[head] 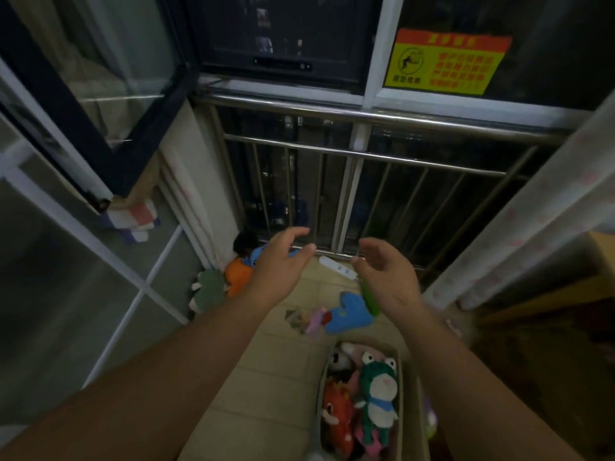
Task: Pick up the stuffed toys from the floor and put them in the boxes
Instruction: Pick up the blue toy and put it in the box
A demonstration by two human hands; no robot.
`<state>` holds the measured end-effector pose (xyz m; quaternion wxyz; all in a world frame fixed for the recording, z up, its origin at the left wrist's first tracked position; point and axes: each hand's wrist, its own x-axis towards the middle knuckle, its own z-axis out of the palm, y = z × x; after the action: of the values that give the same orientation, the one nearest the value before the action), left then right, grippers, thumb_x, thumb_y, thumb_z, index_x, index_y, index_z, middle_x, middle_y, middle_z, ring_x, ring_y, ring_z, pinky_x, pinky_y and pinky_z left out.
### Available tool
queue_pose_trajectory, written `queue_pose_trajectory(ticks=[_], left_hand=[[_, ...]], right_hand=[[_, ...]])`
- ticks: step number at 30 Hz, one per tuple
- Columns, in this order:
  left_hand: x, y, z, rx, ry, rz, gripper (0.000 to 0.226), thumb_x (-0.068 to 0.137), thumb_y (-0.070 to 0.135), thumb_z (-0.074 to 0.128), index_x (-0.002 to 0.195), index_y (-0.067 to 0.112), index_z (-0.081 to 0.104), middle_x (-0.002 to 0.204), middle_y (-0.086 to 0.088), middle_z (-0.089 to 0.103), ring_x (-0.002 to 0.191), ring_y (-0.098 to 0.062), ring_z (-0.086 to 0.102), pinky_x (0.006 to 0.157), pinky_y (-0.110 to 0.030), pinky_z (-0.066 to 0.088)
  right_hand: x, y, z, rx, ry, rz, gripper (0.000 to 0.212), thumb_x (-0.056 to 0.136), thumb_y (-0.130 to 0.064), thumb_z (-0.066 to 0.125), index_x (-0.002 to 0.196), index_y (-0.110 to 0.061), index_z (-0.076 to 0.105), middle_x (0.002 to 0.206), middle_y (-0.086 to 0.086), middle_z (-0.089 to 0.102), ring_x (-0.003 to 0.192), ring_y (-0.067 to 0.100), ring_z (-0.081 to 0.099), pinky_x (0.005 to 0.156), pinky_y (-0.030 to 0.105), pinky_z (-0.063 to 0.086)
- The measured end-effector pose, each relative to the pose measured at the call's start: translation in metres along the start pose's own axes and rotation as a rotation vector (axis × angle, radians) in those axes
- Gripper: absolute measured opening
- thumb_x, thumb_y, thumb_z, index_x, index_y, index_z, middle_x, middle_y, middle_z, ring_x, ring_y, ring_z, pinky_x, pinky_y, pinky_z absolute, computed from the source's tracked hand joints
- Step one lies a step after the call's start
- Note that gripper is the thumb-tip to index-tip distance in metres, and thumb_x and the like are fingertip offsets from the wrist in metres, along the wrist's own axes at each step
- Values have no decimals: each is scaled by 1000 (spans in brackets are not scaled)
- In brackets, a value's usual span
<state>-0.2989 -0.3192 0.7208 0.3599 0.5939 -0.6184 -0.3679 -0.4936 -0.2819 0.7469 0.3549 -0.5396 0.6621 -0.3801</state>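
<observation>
My left hand (pixel 281 257) and my right hand (pixel 386 269) are stretched out in front of me, palms facing each other, fingers loosely spread, holding nothing. Below them on the tiled floor lie a blue stuffed toy (pixel 349 314) and a small pink one (pixel 316 322). By the left corner sit an orange toy (pixel 238 277), a green toy (pixel 209 287) and a blue one (pixel 261 254), partly hidden by my left hand. A cardboard box (pixel 404 387) near my feet holds several toys, among them a green frog (pixel 377 390) and a red dragon (pixel 336 410).
A steel railing (pixel 366 154) and dark window close off the far side. A glass door (pixel 100 94) stands at left, a curtain (pixel 519 234) at right. A white power strip (pixel 337 266) lies by the railing's base. Brown cardboard (pixel 565 327) sits at right.
</observation>
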Motion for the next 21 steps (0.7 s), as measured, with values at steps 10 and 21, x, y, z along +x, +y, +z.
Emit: queue_pose_trajectory(ticks=[10,21], left_hand=[[109,-98,72,-20,-82,-85,47,70,71,46,112,51,52,115,11,56,108,-12,54,88,-34,47],[203,-289,188,-49,-266,-118,26,85,42,60,110,44,55,108,30,51,101,12,45,80,-10,36]], right_hand=[[103,96,53,40,6,145,33,88,-26,66,120,-24,61,113,-12,61,104,3,56,69,1,36],[172,274,164,65,166,366,33,89,-24,65,121,-23,60,108,-12,60,99,3,56,66,-2,37]])
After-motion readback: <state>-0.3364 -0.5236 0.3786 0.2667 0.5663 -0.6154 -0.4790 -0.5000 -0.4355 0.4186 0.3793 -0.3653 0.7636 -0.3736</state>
